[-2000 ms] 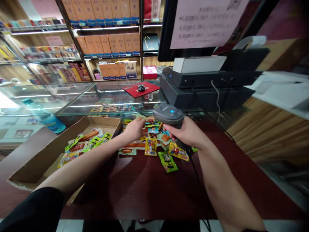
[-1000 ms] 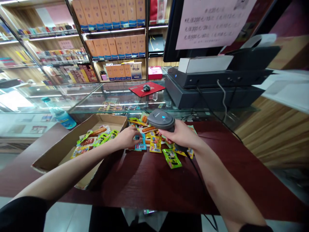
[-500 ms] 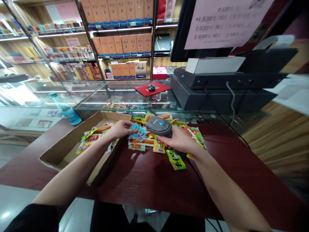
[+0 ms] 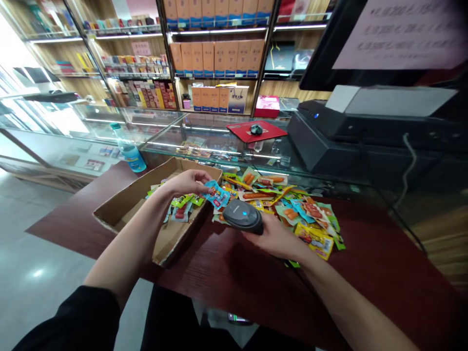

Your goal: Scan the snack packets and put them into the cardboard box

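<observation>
Pinched in my left hand (image 4: 190,183) is a blue snack packet (image 4: 217,194), held over the right edge of the cardboard box (image 4: 126,195). My right hand (image 4: 280,235) is wrapped round a dark grey barcode scanner (image 4: 242,216) with a small blue light on top; its head points left, close to the blue packet. Inside the box lie several snack packets (image 4: 182,212), partly behind my left arm. A heap of colourful packets, many with sausages (image 4: 290,213), spreads over the counter beyond and right of the scanner. A yellow packet (image 4: 315,240) lies by my right wrist.
The dark red wooden counter (image 4: 190,282) meets a glass display case (image 4: 204,132) at the back. A blue-labelled bottle (image 4: 131,155) stands behind the box. On the glass are a red mouse pad (image 4: 237,130) with a mouse (image 4: 256,129); black equipment (image 4: 329,146) stands to the right.
The view has swung to the right, so things sit further left or right in frame. The scanner has come nearer to me and left, below the blue packet, which my left hand still holds.
</observation>
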Motion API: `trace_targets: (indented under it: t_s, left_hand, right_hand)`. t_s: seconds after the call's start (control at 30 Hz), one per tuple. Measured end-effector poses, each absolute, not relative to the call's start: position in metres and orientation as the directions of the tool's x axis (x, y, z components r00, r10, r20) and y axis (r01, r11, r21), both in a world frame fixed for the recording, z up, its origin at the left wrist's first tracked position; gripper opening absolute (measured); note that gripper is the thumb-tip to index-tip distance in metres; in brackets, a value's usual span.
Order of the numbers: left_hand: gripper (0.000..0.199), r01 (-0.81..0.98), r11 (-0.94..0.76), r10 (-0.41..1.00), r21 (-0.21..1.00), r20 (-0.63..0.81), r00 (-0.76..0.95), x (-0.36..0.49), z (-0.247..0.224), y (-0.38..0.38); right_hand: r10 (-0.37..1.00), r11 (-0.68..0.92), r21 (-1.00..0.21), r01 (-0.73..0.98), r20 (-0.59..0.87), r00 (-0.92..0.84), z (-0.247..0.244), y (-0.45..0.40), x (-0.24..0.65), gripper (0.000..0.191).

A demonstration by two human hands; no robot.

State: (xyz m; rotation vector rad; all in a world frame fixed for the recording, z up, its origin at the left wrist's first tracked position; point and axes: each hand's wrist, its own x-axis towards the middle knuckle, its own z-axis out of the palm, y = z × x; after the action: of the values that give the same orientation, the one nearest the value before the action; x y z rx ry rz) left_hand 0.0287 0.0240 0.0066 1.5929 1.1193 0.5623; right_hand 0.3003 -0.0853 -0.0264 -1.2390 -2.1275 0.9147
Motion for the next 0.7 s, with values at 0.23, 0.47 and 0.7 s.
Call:
trace_targets:
  t_s: [0.23,0.47,0.7]
  left_hand:
    - [0.033,0.373,-0.056,0.871,0.926,-0.138,0.472,0.024,0.003,0.027]
    - [0.036,0.325,0.014,0.865,0.946,-0.175,0.47,0.024,0.002,0.029]
    - [0.042,0.309,0.014,0.951,0.951,-0.109,0.29,-0.016,0.025,0.019]
  right_hand:
    - [0.901,0.361,-0.729,0.581,0.112,-0.42,-0.027,-0.082,0.303,0.032]
    - [0.909,0.35,-0.743,0.571,0.122,-0.399,-0.031,-0.082,0.305,0.039]
    - [0.91,0.342,-0.706,0.62,0.084,-0.407,-0.036,-0.079,0.304,0.036]
